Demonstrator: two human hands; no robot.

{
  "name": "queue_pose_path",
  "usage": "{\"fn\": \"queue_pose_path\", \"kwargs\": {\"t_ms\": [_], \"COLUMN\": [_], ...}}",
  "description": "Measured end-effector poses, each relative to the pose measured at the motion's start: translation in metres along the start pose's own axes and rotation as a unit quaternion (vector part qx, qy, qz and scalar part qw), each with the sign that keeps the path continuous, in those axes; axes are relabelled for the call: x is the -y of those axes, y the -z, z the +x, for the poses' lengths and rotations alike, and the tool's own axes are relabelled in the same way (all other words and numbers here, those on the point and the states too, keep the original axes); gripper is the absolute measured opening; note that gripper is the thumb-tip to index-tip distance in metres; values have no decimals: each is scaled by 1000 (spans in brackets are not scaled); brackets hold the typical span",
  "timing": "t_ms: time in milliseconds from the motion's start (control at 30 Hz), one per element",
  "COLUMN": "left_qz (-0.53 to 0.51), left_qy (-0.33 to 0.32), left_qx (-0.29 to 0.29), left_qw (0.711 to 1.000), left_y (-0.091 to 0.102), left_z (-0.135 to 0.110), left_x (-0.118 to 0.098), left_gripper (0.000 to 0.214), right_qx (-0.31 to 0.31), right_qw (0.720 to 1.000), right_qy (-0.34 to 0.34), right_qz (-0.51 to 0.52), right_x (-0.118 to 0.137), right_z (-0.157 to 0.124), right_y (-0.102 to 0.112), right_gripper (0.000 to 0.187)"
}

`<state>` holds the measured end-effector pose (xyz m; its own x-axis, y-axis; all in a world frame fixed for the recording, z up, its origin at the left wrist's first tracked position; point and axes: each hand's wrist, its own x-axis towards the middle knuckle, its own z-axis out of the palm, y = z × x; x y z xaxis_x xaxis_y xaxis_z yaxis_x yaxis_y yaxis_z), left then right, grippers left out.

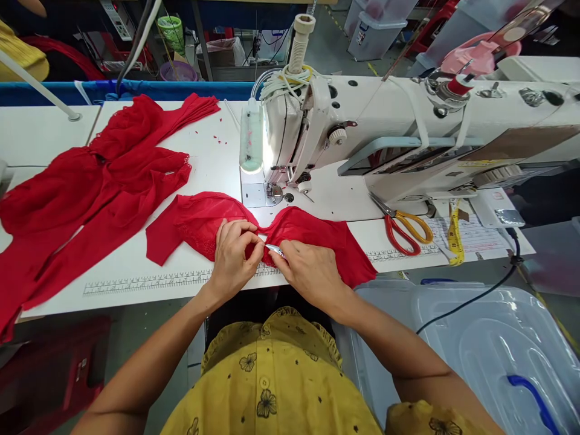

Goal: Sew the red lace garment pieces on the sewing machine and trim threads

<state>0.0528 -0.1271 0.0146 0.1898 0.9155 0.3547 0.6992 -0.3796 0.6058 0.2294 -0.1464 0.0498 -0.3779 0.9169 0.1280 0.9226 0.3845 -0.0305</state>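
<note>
A red bra [312, 232] lies across the front of the white sewing table, its two cups joined at a narrow middle. My left hand [233, 254] is closed at that middle, its fingers on the left cup and its thumb and forefinger pinched at the inner edge. What lies between those two fingertips is too small to make out. Held in my right hand [315, 275] is a small pair of thread snips [274, 249], blades pointing left towards the pinched spot. Most of the snips is hidden inside my fingers.
Behind the bra stands a white sewing machine [353, 109] with its lamp [252, 136] lit. More red bras [67, 187] are piled at left. Orange- and red-handled scissors [403, 226], a yellow tape measure [455, 235] and papers lie right. A clear lidded bin [480, 326] stands below right.
</note>
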Motion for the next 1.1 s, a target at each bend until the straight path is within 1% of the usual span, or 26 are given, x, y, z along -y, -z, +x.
{"fn": "queue_pose_path", "kwargs": {"t_ms": [233, 333, 433, 667, 833, 933, 1000, 1067, 1100], "left_qz": [2, 2, 4, 1, -4, -8, -11, -15, -17], "left_qy": [1, 0, 0, -11, -24, -10, 0, 5, 6], "left_qx": [-3, -1, 0, 5, 8, 5, 6, 12, 15], "left_qw": [1000, 1000, 1000, 1000, 1000, 1000, 1000, 1000, 1000], "left_y": [-1, -1, -1, 0, 1, 1, 1, 1, 1], "left_z": [0, 0, 0, 0, 0, 0, 0, 0, 0], "left_x": [1, 1, 0, 0, 0, 0, 0, 0, 0], "left_gripper": [12, 12, 12, 12, 12, 12, 12, 12, 12], "right_qx": [-47, -57, -45, 4, 11, 8, 16, 34, 43], "right_qw": [998, 997, 998, 999, 999, 1000, 997, 980, 965], "right_qy": [19, 19, 16, 6, 8, -6, -38, -85, -109], "right_qz": [-42, -50, -50, -47, -41, 1, 65, 174, 237], "right_x": [4, 5, 5, 8, 9, 5, 1, -2, -3], "right_z": [-1, -2, -2, 1, 2, 0, 0, 1, 3], "right_y": [1, 2, 2, 4, 3, 4, 8, 11, 11], "right_gripper": [37, 37, 37, 39, 40, 41, 39, 34, 32]}}
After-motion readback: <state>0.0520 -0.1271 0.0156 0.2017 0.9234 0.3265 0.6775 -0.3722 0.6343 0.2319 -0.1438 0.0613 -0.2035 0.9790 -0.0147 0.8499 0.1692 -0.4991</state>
